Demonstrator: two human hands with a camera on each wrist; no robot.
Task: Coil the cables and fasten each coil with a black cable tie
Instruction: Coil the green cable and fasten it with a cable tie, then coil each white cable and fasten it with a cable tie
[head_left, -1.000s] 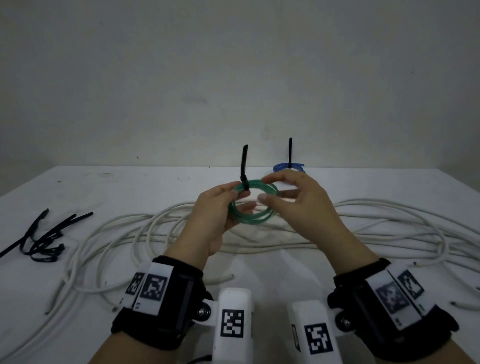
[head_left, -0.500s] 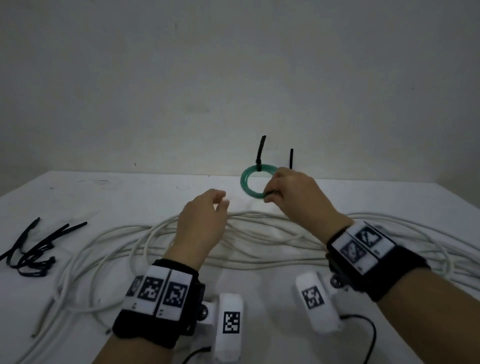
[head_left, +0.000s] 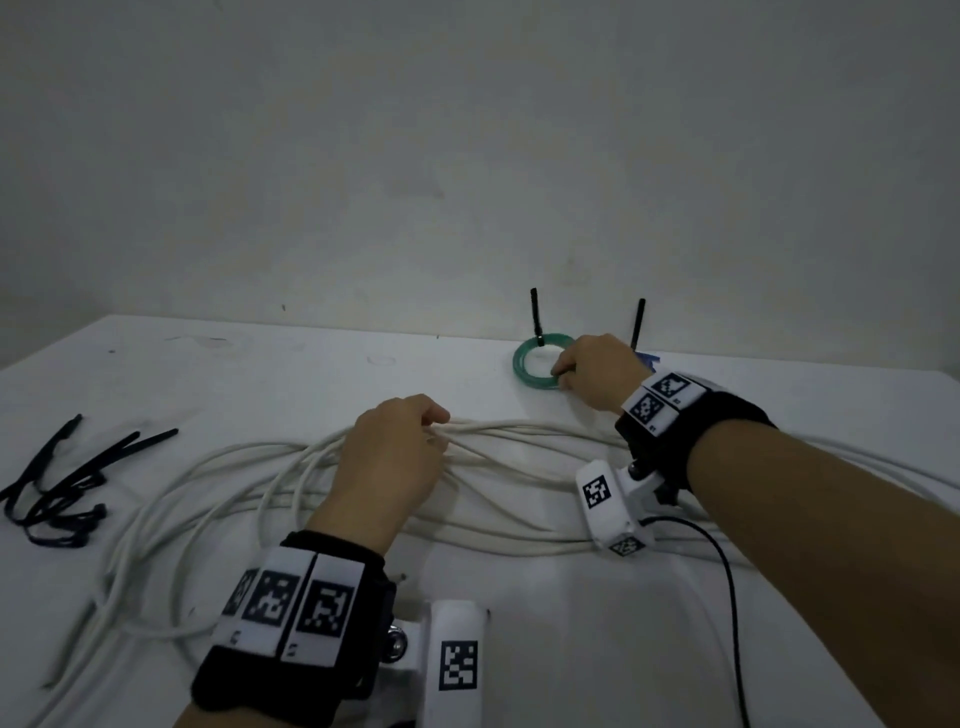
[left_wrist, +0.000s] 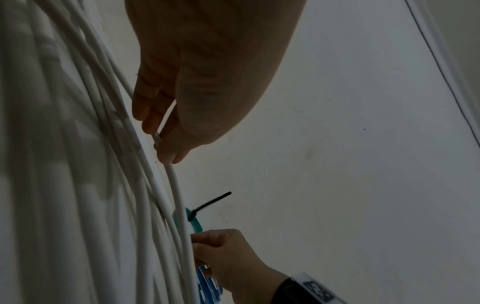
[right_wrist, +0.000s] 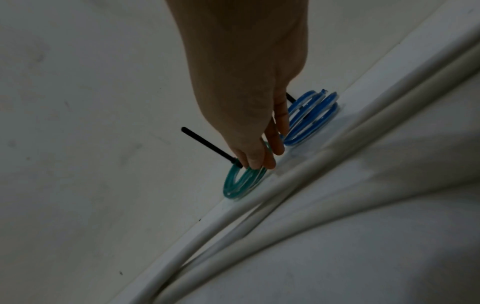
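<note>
Right hand (head_left: 597, 371) holds green coil (head_left: 535, 364) on table (head_left: 260, 374); left hand (head_left: 389, 462) grips white cable (head_left: 519, 431).

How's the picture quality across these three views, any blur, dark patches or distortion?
Head view: dim but sharp, edges bowed by the wide lens. Left wrist view: dark, white cables soft and shadow-banded beside the left hand. Right wrist view: near cables smeared, yet green coil and blue coil stay crisp.

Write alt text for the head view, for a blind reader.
A person's right hand sets a tied green coil on the far side of a white table beside a mostly hidden blue coil, while the left hand grasps strands of a long, loose white cable. Spare black cable ties lie at left.
</note>
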